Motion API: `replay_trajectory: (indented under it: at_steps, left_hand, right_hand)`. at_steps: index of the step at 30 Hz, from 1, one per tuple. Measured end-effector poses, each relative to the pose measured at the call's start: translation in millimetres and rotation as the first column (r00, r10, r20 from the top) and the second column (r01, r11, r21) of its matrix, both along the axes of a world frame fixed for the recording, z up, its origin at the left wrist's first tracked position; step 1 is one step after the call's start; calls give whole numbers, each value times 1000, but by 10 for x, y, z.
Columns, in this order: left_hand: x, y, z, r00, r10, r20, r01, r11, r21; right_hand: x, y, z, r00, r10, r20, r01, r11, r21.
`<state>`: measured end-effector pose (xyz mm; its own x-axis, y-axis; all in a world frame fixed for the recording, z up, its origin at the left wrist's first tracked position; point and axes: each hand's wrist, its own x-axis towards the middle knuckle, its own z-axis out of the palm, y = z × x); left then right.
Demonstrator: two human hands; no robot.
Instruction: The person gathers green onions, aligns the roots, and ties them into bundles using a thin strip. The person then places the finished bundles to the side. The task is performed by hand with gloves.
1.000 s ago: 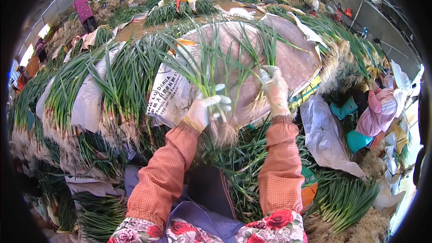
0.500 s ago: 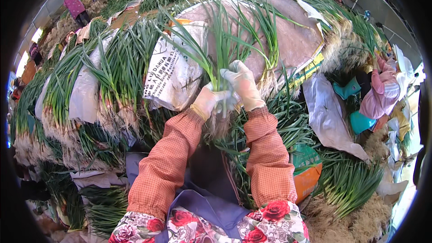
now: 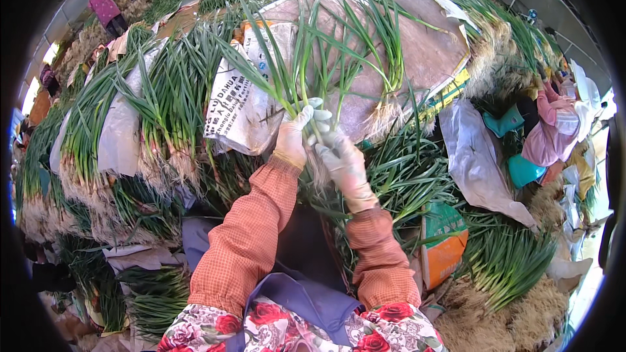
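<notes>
My left hand [image 3: 297, 135], in a thin whitish glove, is closed round a small bunch of green onions [image 3: 287, 88]. Their leaves fan upward over a brown sheet, and pale roots [image 3: 318, 171] hang below the grip. Just to the right and lower, my right hand [image 3: 344, 168], also gloved, has its fingers curled in at the base of the stalks. What lies between those fingertips is hidden. Farther right on the sheet lies another small bunch of green onions [image 3: 393, 65], roots toward me.
A printed white sack [image 3: 244, 107] lies left of my hands. Rows of green onions [image 3: 166, 98] stretch along the left. At lower right are another green onion pile [image 3: 512, 264] and a green-orange bag [image 3: 443, 248]. A person in pink [image 3: 554, 124] works at far right.
My right hand has moved down from the leafy stalks to near the roots. My left hand has come up slightly and tilted the bunch leftward, keeping its hold.
</notes>
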<state>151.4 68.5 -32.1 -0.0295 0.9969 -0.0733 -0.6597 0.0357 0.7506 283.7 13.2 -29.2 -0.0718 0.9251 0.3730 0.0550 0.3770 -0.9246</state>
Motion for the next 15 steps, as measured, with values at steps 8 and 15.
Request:
replay_trajectory:
  at_steps: [8, 15]
  left_hand:
    - [-388, 119, 98, 986, 21, 167, -42, 991, 128]
    - [-244, -26, 1, 991, 0, 137, -10, 997, 74]
  right_hand:
    - [582, 312, -768, 908, -259, -328, 130, 921, -368]
    - [-162, -11, -22, 740, 50, -671, -472, 749, -465]
